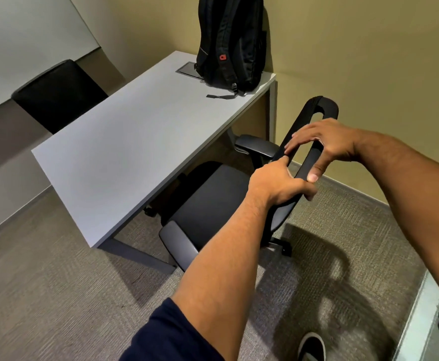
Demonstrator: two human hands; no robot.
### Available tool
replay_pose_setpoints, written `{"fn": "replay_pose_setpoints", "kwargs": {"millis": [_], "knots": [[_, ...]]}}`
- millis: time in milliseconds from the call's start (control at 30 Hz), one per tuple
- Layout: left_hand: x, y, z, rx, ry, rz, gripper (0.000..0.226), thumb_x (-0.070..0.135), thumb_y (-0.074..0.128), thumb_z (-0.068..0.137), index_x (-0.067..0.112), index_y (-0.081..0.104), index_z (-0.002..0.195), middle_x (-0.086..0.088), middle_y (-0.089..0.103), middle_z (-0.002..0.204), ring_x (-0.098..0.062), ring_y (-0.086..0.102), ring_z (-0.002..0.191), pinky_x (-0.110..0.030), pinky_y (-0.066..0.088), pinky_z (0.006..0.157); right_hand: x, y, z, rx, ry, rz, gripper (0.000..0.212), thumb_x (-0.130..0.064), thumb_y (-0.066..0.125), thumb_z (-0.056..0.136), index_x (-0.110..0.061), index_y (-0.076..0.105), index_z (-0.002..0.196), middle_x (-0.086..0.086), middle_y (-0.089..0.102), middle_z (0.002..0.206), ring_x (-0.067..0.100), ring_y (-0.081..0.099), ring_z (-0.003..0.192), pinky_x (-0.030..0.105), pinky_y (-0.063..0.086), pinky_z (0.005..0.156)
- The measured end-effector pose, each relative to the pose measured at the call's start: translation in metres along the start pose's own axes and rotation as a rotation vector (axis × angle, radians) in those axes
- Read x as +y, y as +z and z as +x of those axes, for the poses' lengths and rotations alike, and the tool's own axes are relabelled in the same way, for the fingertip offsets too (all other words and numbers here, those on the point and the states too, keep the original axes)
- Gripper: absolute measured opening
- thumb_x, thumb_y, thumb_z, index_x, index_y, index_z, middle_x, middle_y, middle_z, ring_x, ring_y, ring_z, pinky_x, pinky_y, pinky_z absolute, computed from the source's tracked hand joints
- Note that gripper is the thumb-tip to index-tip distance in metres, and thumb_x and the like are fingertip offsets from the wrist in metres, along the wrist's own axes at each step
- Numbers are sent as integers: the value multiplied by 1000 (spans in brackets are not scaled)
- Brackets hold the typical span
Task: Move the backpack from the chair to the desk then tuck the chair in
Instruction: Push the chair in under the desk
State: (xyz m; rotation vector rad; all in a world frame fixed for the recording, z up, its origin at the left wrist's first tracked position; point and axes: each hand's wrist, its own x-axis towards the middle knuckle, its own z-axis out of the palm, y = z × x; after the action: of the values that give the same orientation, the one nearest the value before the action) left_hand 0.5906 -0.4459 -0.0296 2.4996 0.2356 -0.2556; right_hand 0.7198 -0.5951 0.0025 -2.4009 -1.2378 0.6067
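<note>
Both forearms reach forward from dark blue sleeves toward the chair (pixel 213 201), and a shoe (pixel 312 346) shows on the carpet (pixel 56 282) behind the chair. Left hand (pixel 280 183) is wrapped around the top bar of the chair's backrest, fingers curled under it and thumb laid along the front. Right hand (pixel 325 144) grips the same bar just beyond the left one, fingers folded over the top and thumb pressed under the rail; the two hands nearly touch.

Seen from behind and above, the chair has its black seat partly beneath the edge of the desk (pixel 124 152), the front of the seat hidden under the tabletop. Both grey armrests lie outside the desk edge, one on either side of the seat.

Beyond the chair, the backpack (pixel 228 43) stands upright on the desk's far corner, leaning against the yellow wall (pixel 356 48), one strap end lying flat on the tabletop. Beside the backpack a dark cable hatch (pixel 187 70) is set into the desk surface. Across the desk from the chair, a second black chair (pixel 56 95) faces it.
</note>
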Motion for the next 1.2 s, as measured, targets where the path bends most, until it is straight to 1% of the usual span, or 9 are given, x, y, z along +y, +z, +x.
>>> {"fn": "replay_pose_setpoints", "kwargs": {"millis": [100,200,267,367,500,700,867,1033,1200], "knots": [[-8,-6,12,-3,-42,-57,106,64,71,41,26,51,137,5,68,118,-20,65,100,-38,54,84,6,1,8,59,-52,-98,114,-94,58,35,-41,62,137,-19,48,151,7,24,149,45,10,117],[-20,-18,18,-20,-53,-140,102,60,75,41,31,49,136,11,66,109,-14,63,95,-41,54,89,5,4,21,137,-128,-126,124,-105,48,35,-38,63,137,-19,47,151,7,21,151,42,3,119],[-29,-27,21,-32,-57,-165,106,57,77,40,31,47,139,10,65,113,-12,63,99,-43,53,93,4,7,30,187,-158,-136,126,-109,41,35,-38,63,137,-19,47,153,7,21,152,42,1,120],[-42,-40,27,-38,-94,-62,127,60,76,41,30,33,156,-1,55,144,-23,52,129,-49,45,106,2,12,47,229,-167,-167,123,-108,42,38,-40,62,138,-19,45,155,7,20,152,41,0,120],[-57,-59,34,26,-128,113,126,67,69,41,37,31,157,-3,40,160,-25,22,153,-54,26,111,-4,10,74,209,-137,-161,128,-111,39,35,-42,58,141,-23,42,156,3,21,150,41,5,117],[-77,-79,50,53,-130,186,122,77,71,54,30,31,159,3,34,164,-22,12,156,-56,16,117,-9,2,111,156,-116,-200,131,-110,38,34,-44,52,146,-25,39,157,1,22,149,40,7,116],[-88,-90,60,203,-127,244,128,89,64,56,20,30,158,-2,31,165,-24,19,155,-56,22,120,-18,-14,139,77,-55,-216,130,-105,43,34,-45,48,148,-24,34,160,2,20,151,41,8,118],[-103,-101,77,214,-73,99,139,70,78,51,21,10,162,-2,17,170,-22,10,157,-55,19,121,-19,-14,160,55,-27,-207,134,-106,43,31,-47,44,151,-23,29,163,3,16,152,43,5,120],[-118,-114,99,145,26,44,140,63,79,54,24,0,163,0,5,171,-21,-1,157,-60,15,122,-21,-21,184,22,-15,-173,134,-108,45,28,-49,45,149,-24,29,162,0,15,150,42,3,119]]}}
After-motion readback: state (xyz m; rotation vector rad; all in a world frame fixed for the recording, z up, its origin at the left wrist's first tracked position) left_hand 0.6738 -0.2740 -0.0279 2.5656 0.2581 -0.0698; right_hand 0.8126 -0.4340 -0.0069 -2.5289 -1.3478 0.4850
